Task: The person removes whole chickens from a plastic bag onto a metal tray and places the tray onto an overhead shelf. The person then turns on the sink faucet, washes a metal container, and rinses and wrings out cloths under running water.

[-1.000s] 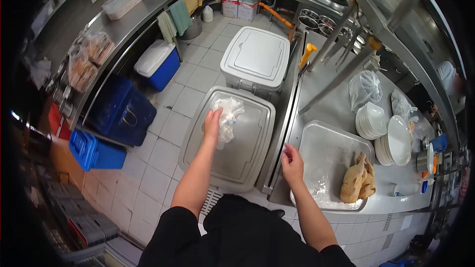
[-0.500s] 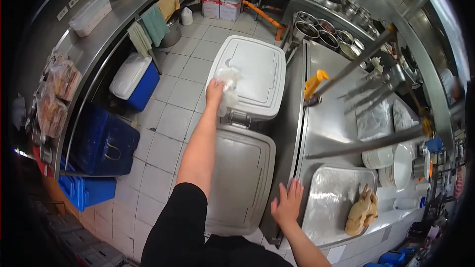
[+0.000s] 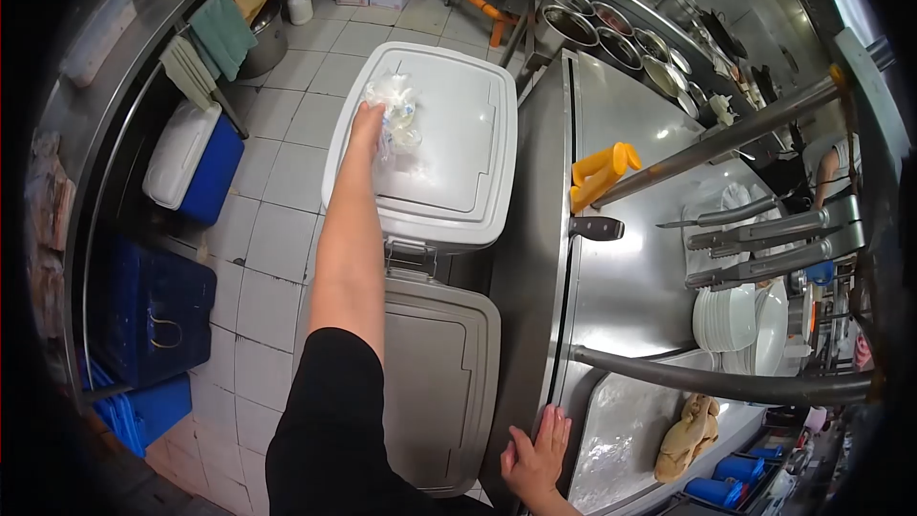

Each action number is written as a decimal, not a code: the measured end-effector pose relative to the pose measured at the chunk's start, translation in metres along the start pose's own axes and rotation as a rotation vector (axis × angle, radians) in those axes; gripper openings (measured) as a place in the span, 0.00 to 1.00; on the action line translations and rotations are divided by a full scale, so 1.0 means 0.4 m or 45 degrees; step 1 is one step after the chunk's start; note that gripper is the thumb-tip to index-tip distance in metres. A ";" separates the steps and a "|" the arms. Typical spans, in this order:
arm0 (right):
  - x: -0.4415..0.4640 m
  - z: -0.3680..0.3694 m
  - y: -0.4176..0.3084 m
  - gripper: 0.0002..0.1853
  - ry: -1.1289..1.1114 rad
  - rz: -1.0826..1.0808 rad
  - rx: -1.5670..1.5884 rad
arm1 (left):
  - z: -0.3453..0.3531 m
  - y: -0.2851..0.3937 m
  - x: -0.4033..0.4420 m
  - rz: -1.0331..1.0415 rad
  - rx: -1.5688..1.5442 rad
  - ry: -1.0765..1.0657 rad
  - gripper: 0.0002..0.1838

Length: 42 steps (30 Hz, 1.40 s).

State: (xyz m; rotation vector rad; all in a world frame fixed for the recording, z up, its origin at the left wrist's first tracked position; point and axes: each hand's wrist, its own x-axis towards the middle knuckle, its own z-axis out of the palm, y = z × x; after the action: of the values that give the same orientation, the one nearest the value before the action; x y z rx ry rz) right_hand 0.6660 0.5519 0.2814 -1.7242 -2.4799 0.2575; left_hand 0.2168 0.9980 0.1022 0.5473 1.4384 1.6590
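Note:
My left hand (image 3: 368, 124) is stretched far forward, its fingers closed on a crumpled clear plastic bag (image 3: 399, 107). The bag rests on or just over the white lid (image 3: 454, 167) of a large bin. Down at the right, my right hand (image 3: 538, 449) has its fingers stretched out with the thumb apart, at the edge of the steel counter (image 3: 626, 296). It holds nothing. Beside it lies a metal tray (image 3: 602, 440) with a whole plucked bird (image 3: 686, 440), which looks like a chicken, at its right end.
A second lidded bin (image 3: 439, 373) stands nearer me. A knife handle (image 3: 597, 228) juts at the counter edge by yellow handles (image 3: 604, 172). Tongs (image 3: 764, 253) hang from a rail (image 3: 726, 377) across the right. Blue boxes (image 3: 158, 301) stand at the left.
My view has shifted, so most things sit further left. My left hand, still holding the plastic bag, appears nearer the lid's far end. My right hand stays open near the counter edge.

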 end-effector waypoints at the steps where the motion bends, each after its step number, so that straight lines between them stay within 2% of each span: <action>1: 0.001 0.000 0.001 0.16 0.004 -0.006 -0.003 | -0.004 0.004 0.023 0.038 0.049 -0.014 0.22; 3: 0.003 -0.002 0.004 0.16 0.003 -0.014 0.000 | -0.028 0.057 0.018 0.073 0.105 -0.023 0.21; 5: 0.003 -0.003 0.002 0.16 0.004 -0.016 -0.002 | -0.059 0.243 -0.055 -0.267 -0.716 -1.135 0.14; 6: 0.004 0.000 -0.001 0.16 0.004 -0.017 0.007 | -0.040 0.258 -0.071 -0.268 -0.708 -1.133 0.14; 8: 0.003 -0.002 0.001 0.15 0.009 -0.007 -0.001 | 0.029 0.269 -0.116 0.165 -0.309 0.056 0.12; 9: 0.007 -0.005 0.003 0.15 0.020 -0.012 0.005 | 0.037 0.225 -0.102 0.178 -0.307 0.054 0.12; 11: 0.005 -0.006 -0.001 0.15 0.008 -0.006 0.005 | 0.057 0.066 -0.067 0.354 1.328 0.139 0.27; 13: -0.007 -0.006 0.000 0.15 0.022 -0.013 0.001 | 0.119 -0.011 -0.252 0.701 1.873 0.255 0.34; 15: 0.000 0.001 0.004 0.14 0.059 0.000 -0.001 | 0.203 -0.018 -0.321 0.418 1.589 -0.061 0.37; 17: 0.001 -0.009 0.001 0.15 0.038 -0.009 0.033 | 0.262 -0.093 -0.378 0.227 0.660 -0.475 0.38; 19: -0.001 -0.012 0.002 0.15 0.052 -0.017 0.044 | 0.304 -0.042 -0.524 0.102 0.481 -0.781 0.38; 21: -0.005 -0.019 0.002 0.15 0.084 -0.024 0.065 | 0.322 0.017 -0.654 0.051 0.267 -0.944 0.37; 22: -0.010 -0.025 0.001 0.15 0.101 -0.033 0.078 | 0.325 0.039 -0.712 0.169 0.249 -0.892 0.34; 25: -0.017 -0.025 0.002 0.17 0.167 -0.056 0.147 | 0.305 0.078 -0.822 0.224 0.349 -0.929 0.34; 28: -0.034 -0.046 0.012 0.22 0.226 -0.013 0.193 | 0.255 0.088 -0.906 0.076 0.298 -0.838 0.33; 30: -0.060 -0.068 0.046 0.24 0.253 -0.043 0.619 | 0.221 0.152 -1.034 -0.139 0.139 -0.717 0.35; 32: -0.117 -0.181 0.081 0.24 0.280 -0.034 0.722 | 0.172 0.173 -1.168 -0.060 0.084 -0.694 0.35; 33: -0.156 -0.225 0.106 0.25 0.279 -0.066 0.836 | 0.151 0.164 -1.243 -0.010 0.054 -0.615 0.31; 36: -0.299 -0.315 0.306 0.20 0.494 -0.005 0.779 | 0.134 0.147 -1.499 -0.088 0.152 -0.548 0.22; 38: -0.402 -0.327 0.486 0.14 0.815 0.304 1.068 | 0.157 0.145 -1.666 -0.134 0.222 -0.560 0.19; 40: -0.507 -0.362 0.707 0.14 1.066 0.539 0.822 | 0.189 0.130 -1.807 -0.320 0.539 -0.634 0.17; 41: -0.551 -0.365 0.811 0.13 1.117 0.713 0.773 | 0.207 0.108 -1.849 -0.308 0.539 -0.619 0.17; 42: -0.593 -0.361 0.914 0.13 1.160 0.884 0.719 | 0.227 0.082 -1.888 -0.218 0.841 -0.649 0.18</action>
State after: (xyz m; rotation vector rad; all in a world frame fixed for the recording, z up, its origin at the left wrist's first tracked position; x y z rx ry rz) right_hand 1.1113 0.4651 0.3507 -1.7841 -1.0244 0.1432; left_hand 0.6867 0.4347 0.3056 1.0855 1.5605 0.7943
